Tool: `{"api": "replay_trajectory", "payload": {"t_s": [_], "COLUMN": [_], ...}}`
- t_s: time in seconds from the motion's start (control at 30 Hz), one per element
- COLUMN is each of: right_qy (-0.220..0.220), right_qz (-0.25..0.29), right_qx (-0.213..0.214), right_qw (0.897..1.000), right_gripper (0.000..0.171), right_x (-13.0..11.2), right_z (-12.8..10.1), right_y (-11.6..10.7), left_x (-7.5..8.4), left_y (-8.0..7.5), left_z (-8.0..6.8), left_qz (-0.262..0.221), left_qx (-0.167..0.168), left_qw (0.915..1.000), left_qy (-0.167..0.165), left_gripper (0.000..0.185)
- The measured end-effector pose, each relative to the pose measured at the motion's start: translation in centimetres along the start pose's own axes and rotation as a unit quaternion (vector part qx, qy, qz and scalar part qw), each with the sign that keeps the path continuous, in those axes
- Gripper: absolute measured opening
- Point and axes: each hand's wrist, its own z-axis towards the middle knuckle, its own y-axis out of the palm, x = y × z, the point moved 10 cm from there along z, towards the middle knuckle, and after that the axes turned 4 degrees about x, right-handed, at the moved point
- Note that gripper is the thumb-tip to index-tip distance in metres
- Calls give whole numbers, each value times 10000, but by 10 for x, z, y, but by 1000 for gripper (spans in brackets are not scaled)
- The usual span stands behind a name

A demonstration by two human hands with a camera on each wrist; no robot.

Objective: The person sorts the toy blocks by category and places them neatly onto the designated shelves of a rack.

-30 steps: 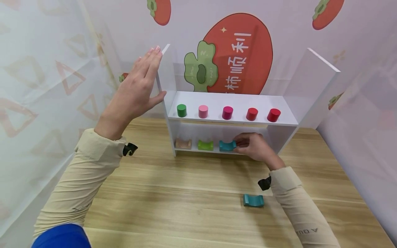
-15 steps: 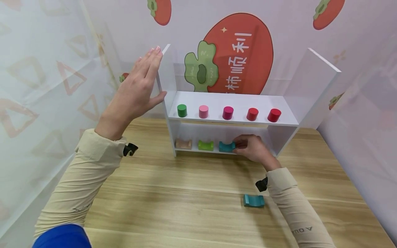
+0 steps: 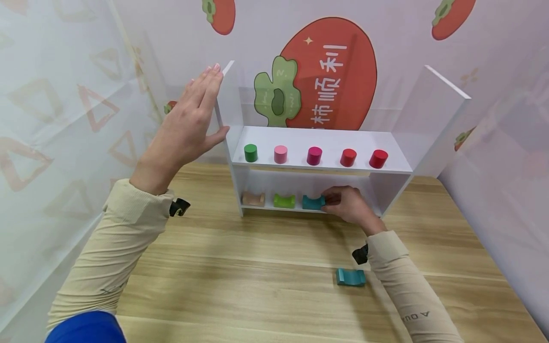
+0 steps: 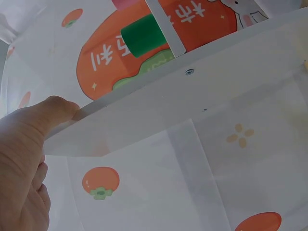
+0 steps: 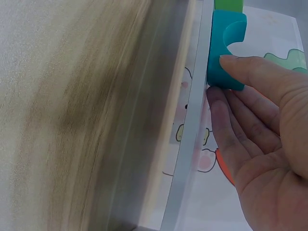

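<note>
A teal arch-shaped block (image 3: 313, 203) sits on the lower level of a white shelf unit (image 3: 317, 133), third from the left. At its right end, my right hand (image 3: 348, 206) pinches it. The right wrist view shows the thumb (image 5: 240, 67) on the teal block (image 5: 222, 48), with the other fingertips close against its end. My left hand (image 3: 188, 121) rests on the shelf's left side panel, fingers straight up along it. In the left wrist view, the left thumb (image 4: 55, 111) lies on the panel's edge. A matching teal block (image 3: 350, 277) lies on the table.
Beside the held block on the lower level stand a light green block (image 3: 284, 201) and a tan block (image 3: 254, 199). Several coloured cylinders, including a green one (image 3: 250, 153) and a red one (image 3: 378, 159), line the upper level. The right side panel (image 3: 433, 114) rises high.
Over the past second my right hand and the teal block have shifted slightly left along the lower level. My left hand stays in place.
</note>
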Motion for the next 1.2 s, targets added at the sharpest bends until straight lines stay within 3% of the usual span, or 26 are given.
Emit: {"api": "replay_trajectory", "payload": {"t_s": [0.3, 0.5, 0.9, 1.2], "right_qy": [8, -213, -474, -259], "right_qz": [-35, -432, -546, -794], "right_qx": [64, -75, -756, -1393], "right_qw": [10000, 9988, 9945, 9867], "right_gripper": [46, 38, 36, 39], "right_x": [-6, -9, -5, 3], "right_z": [-6, -21, -75, -121], "right_y": [-9, -16, -23, -19], "left_x": [0, -1, -1, -1], "left_y": [1, -1, 1, 0], "left_z": [-2, -3, 0, -1], "left_qz": [66, 32, 95, 71], "left_qx": [-32, -4, -69, -62], "left_qw": [10000, 10000, 9999, 10000], "left_qy": [2, -20, 3, -1], "left_gripper": [96, 96, 94, 94]}}
